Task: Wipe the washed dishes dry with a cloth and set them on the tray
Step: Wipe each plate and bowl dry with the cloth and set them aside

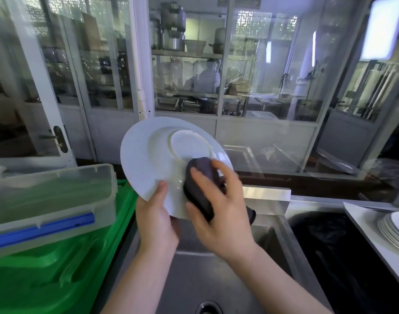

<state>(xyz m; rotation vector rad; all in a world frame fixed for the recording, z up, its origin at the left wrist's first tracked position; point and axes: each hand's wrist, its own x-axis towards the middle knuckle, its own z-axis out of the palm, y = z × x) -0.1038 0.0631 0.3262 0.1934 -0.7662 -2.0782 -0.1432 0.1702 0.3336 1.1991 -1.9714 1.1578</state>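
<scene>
A white wide-rimmed plate [153,152] is held up over the steel sink [216,275], its underside turned toward me. My left hand [156,220] grips its lower rim, thumb on the near face. My right hand [221,209] holds a dark grey cloth [199,184] and presses it against the plate's lower right part. A corner of the cloth hangs down behind my right hand. At the far right a stack of white plates [395,232] lies on a pale tray [361,225].
A clear plastic lidded box [53,200] with a blue clip sits on a green crate [58,275] at my left. A black-lined bin [329,245] lies between sink and tray. Glass doors and shelves with pots stand behind.
</scene>
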